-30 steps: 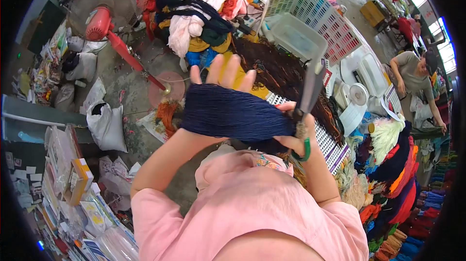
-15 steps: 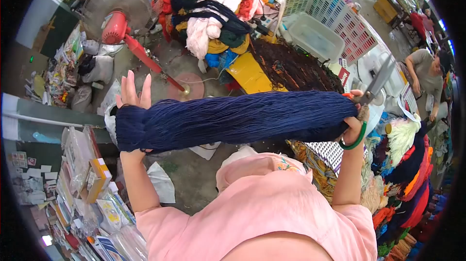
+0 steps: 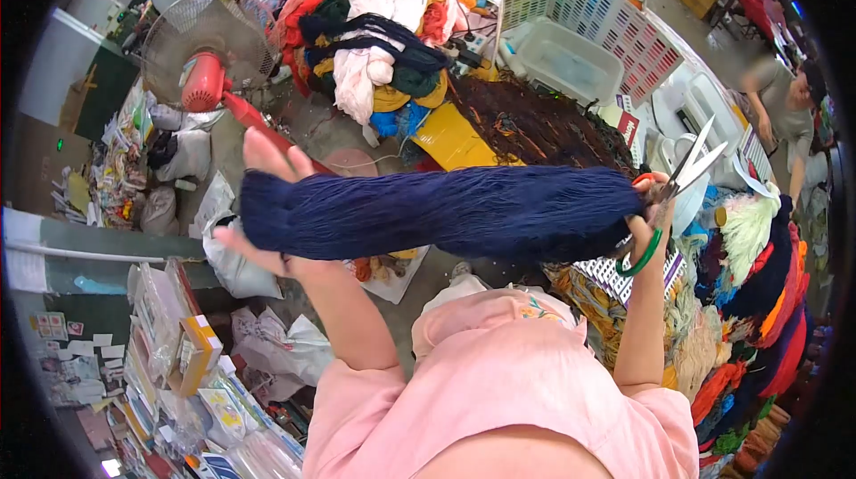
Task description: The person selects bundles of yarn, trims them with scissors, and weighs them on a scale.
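A thick skein of navy blue yarn (image 3: 446, 212) is stretched level between my two hands. My left hand (image 3: 263, 203) is pushed through the skein's left loop, palm open and fingers spread. My right hand (image 3: 651, 203) sits inside the right loop and also grips a pair of scissors (image 3: 691, 167) with green handles, its blades slightly parted and pointing up and right. My pink sleeves fill the bottom of the view.
A red floor fan (image 3: 209, 51) stands at upper left. Piled yarn bundles (image 3: 374, 24), a brown skein (image 3: 535, 122) and a white mesh basket (image 3: 580, 16) lie ahead. Coloured yarn (image 3: 758, 301) is stacked at right, boxes and packets (image 3: 169, 345) at left. Another person (image 3: 785, 96) bends at far right.
The skein went from bunched between close hands to pulled out long. Since half a second ago my left hand has come inward and tilted, and the scissor blades have parted.
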The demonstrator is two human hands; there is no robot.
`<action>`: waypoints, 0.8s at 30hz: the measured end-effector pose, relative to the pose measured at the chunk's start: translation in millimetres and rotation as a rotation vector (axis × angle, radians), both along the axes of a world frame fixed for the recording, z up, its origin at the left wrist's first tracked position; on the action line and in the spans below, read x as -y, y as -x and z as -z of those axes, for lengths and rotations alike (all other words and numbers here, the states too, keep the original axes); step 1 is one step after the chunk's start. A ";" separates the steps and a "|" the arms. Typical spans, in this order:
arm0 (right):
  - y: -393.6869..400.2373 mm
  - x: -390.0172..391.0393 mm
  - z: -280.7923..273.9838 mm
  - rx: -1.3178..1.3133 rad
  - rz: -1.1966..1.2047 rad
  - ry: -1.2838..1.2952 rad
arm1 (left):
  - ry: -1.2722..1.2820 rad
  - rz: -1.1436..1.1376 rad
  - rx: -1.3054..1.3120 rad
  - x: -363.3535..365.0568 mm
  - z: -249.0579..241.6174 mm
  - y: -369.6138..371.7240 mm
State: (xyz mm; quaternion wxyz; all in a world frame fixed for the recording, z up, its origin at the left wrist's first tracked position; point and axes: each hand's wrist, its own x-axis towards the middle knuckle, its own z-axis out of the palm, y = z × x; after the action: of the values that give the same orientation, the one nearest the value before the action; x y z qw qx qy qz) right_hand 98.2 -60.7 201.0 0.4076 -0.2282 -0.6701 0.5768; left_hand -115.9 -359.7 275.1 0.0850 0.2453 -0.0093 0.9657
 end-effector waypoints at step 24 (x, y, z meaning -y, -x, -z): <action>-12.6 60.5 -38.4 0.499 -1.189 0.037 | 0.195 0.586 0.388 -125.4 20.2 -63.1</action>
State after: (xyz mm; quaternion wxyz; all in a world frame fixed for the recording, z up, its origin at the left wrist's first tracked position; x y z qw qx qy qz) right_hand 110.8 -121.2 239.4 -0.1536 0.0480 -0.7468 0.6453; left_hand -52.8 -234.3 254.9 0.3777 0.0353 -0.0027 0.9252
